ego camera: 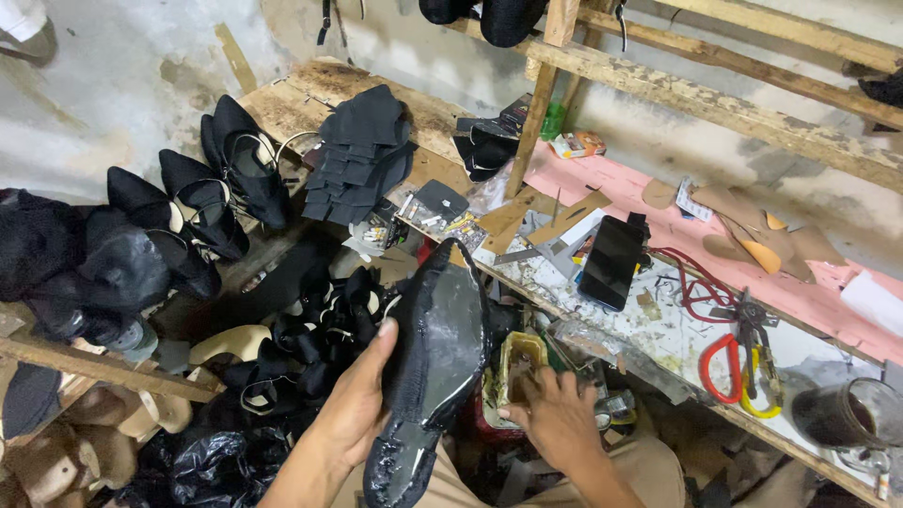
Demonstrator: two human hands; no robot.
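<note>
My left hand (pixel 356 406) grips a black pointed shoe (pixel 435 353) held sole up, its grey sole shiny with glue. The toe points away from me toward the workbench. My right hand (pixel 557 414) reaches down to a small yellowish glue tin (pixel 520 362) just right of the shoe, fingers curled at its rim; whether it holds a brush I cannot tell.
A workbench (pixel 658 329) carries a black phone (pixel 612 261), red-handled scissors (pixel 722 365), a dark cup (pixel 842 414), tan cut-outs (pixel 752 230) and stacked black pieces (pixel 362 150). Finished black heels (pixel 202 202) line the left. Loose uppers (pixel 310 339) pile below. Wooden posts (pixel 538 103) rise behind.
</note>
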